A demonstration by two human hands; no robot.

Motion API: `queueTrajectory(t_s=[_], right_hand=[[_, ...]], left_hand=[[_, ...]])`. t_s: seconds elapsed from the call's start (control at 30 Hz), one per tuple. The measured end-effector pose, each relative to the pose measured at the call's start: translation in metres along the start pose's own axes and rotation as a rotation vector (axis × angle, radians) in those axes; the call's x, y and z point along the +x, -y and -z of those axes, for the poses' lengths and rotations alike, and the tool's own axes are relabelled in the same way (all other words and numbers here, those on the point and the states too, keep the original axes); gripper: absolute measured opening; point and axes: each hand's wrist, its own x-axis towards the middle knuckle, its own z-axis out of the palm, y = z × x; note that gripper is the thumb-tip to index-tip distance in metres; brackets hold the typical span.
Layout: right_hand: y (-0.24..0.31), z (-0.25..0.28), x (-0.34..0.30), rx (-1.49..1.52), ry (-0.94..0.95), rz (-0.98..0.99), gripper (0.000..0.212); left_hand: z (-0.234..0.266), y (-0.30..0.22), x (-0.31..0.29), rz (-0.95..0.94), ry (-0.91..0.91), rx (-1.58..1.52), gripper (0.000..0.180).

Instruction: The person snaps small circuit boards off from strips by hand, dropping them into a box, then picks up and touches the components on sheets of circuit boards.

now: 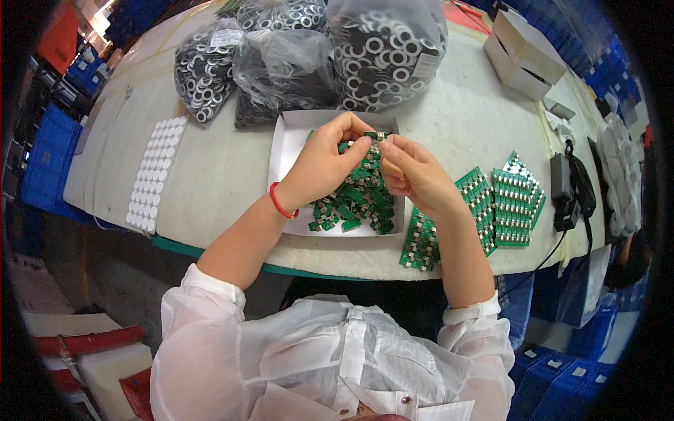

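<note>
Meeting above an open white box [284, 151], the two hands came close together, with a small green circuit board [378, 134] between their fingertips. The left hand [324, 160], with a red bracelet [279, 201] round its wrist, pinched the board's left end between thumb and forefinger, while the right hand [419, 174] gripped it from the other side, its remaining fingers curled toward the palm. The board was over the back half of the box, above a loose heap of similar boards [358, 200] that lay at many angles and covered much of the box floor. The box sat on a pale counter [217, 165] near its front edge. Just to the right of the box, partly hidden under the right forearm, were green panels [517, 208] of boards still joined in rows, some overlapping. Behind the box stood clear plastic bags; the large one [386, 52] and the left one [203, 77] showed pale rings with dark centres, and the middle one [284, 74] had dark contents too blurred to tell. A sheet of white discs [156, 172] lay well to the left. Toward the far right were a white carton [523, 56] and a black power adapter [562, 181] with its cable.
</note>
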Motion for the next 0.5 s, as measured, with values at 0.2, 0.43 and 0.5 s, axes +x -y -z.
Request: queueTrajectory(t_s=[0.2,0.43,0.5], right_hand=[[0.006,0.002,-0.003,-0.283,0.022,-0.006,0.022],[0.019,0.016,-0.008,-0.163,-0.016,0.131,0.017],[0.02,0.017,-0.009,-0.093,-0.04,0.155,0.017]], left_hand=[[0.0,-0.009,-0.002,0.055,0.01,-0.024,0.012],[0.028,-0.013,0.002,-0.019,-0.201,-0.384,0.012],[0.035,-0.01,0.002,0.008,-0.124,-0.605,0.014]])
